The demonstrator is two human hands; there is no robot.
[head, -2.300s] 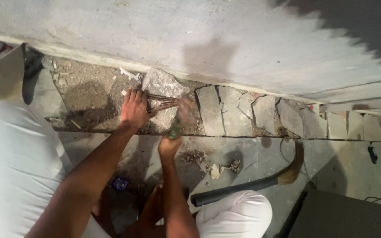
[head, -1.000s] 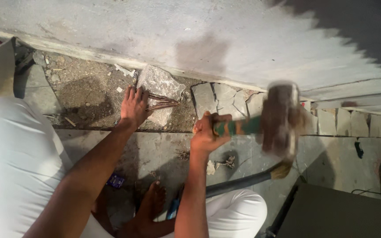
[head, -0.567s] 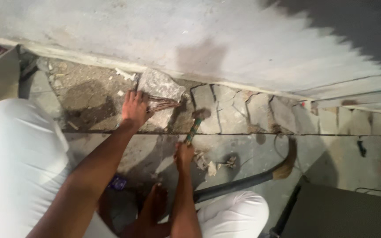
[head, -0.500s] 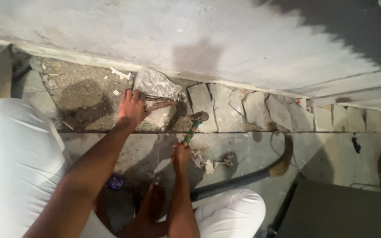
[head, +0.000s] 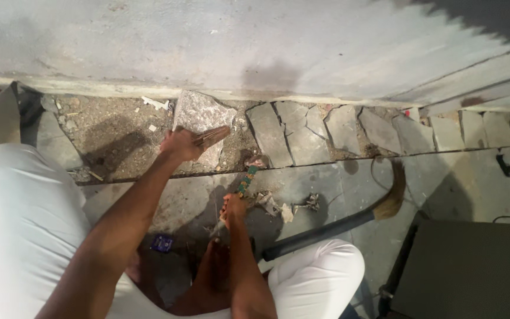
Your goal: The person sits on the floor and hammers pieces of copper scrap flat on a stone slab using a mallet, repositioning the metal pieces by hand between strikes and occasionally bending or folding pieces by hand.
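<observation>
My left hand (head: 179,145) rests on a broken grey stone slab (head: 199,112) and grips a rusty metal chisel (head: 212,136) that lies flat, pointing right. Below it, my right hand (head: 232,208) is closed on the green and orange handle of a hammer (head: 247,178). The hammer's head (head: 258,160) is down at the edge of the slab, just right of the chisel's tip. Both sit in a shallow trench of rubble along the foot of a grey wall (head: 255,47).
A row of cracked stone pieces (head: 326,127) runs right along the wall. A broom (head: 355,217) lies across the paved floor by my right knee. Paper scraps (head: 278,205) and a small blue wrapper (head: 162,243) lie near my feet. A dark box (head: 473,266) stands bottom right.
The hammer was raised to the right a second ago, then swung down; its head now sits low by the chisel tip. My left hand stayed on the slab.
</observation>
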